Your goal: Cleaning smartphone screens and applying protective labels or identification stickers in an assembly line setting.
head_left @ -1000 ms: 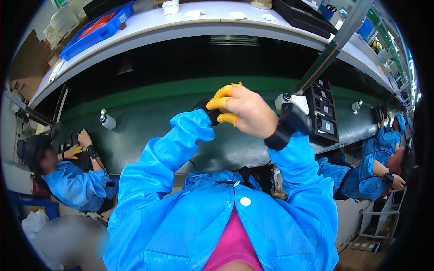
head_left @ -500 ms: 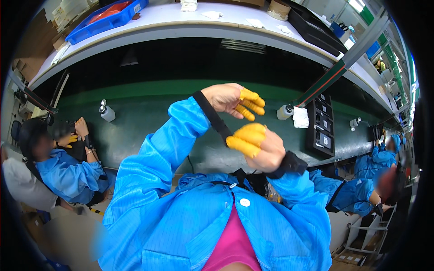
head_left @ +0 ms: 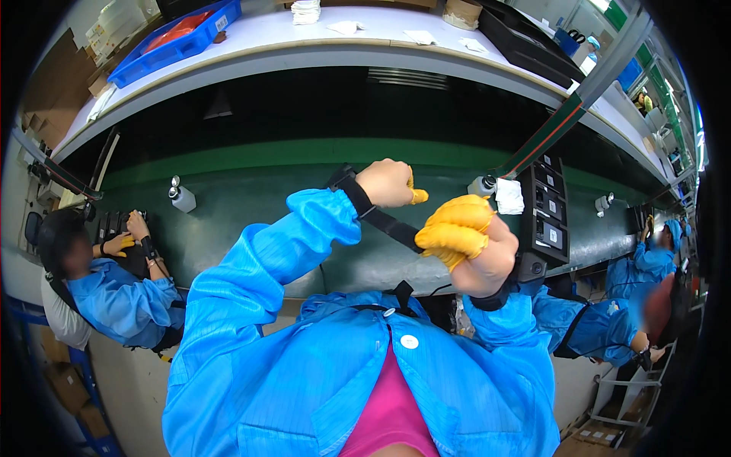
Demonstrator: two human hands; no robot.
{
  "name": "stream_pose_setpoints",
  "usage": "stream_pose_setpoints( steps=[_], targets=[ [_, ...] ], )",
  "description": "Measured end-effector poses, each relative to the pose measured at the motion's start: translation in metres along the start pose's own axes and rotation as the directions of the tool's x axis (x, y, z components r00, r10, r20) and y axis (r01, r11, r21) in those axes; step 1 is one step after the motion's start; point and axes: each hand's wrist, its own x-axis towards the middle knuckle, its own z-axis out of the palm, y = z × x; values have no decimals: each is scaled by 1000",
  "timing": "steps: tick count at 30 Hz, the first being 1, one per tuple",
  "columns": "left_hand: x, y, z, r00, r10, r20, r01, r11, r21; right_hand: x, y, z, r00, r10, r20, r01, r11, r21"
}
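My left hand is held over the green bench with its fingers curled in, yellow finger covers showing at the tips. A black wrist strap goes round the left wrist, with a small dark block on it. Its loose end is stretched toward my right hand. The right hand, also in yellow finger covers, pinches that end and holds it taut. On the right wrist sits another black band carrying a small black device with a lens.
On the green bench are a white dispenser bottle, another bottle, a white cloth and a black compartment tray. A shelf holds a blue bin. Co-workers sit at left and right.
My right hand has moved right, pulling the strap's end away from the left wrist. My left hand has turned back up, and its fingers have curled in.
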Motion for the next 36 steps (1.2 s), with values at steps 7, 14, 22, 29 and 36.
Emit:
stream_pose_setpoints(
  steps=[7,14,22,29,36],
  targets=[
    [-17,13,30,992,-49,-118,85,941,327,14,0,-21,977,99,191,-115,991,75],
    [-23,27,48,992,95,-80,-58,922,383,7,25,-9,907,139,397,-259,929,265],
    [-29,40,80,964,-41,-264,232,619,750,-25,36,-17,911,-198,362,113,964,242],
    [-36,51,88,957,-129,-261,289,544,788,-30,28,-7,908,-113,403,-7,959,284],
    [-36,52,94,946,-164,-280,324,507,799,-31,24,-5,919,-39,393,-38,982,186]
  ],
)
